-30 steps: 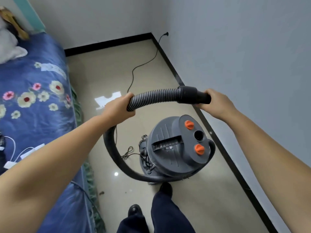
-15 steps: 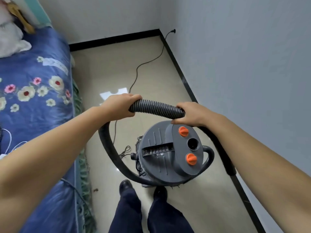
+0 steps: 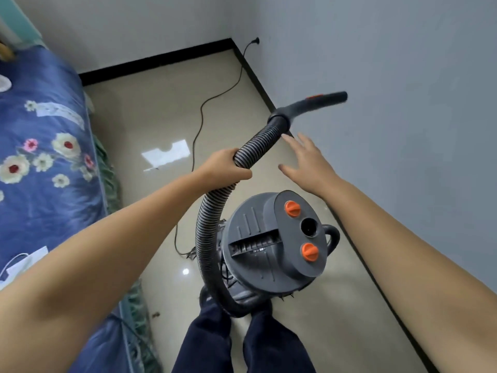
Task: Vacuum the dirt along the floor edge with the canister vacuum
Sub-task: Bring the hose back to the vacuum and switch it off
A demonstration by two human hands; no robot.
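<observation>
Left hand (image 3: 226, 168) gripping ribbed hose (image 3: 255, 146), right hand (image 3: 309, 165) splayed and empty just below-right of curved handle tube (image 3: 306, 105) slanting up-right, canister vacuum (image 3: 271, 246) at feet.

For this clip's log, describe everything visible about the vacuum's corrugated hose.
The ribbed dark grey plastic hose rises from low beside the grey canister vacuum with orange knobs, arcs up its left side and slants up and right toward the wall. It ends in a smooth black cuff and a curved black handle tube bearing a small orange piece; the tube's tip looks blurred. The left hand grips the ribbed part below the cuff. The right hand, fingers spread, is near it but not touching.
</observation>
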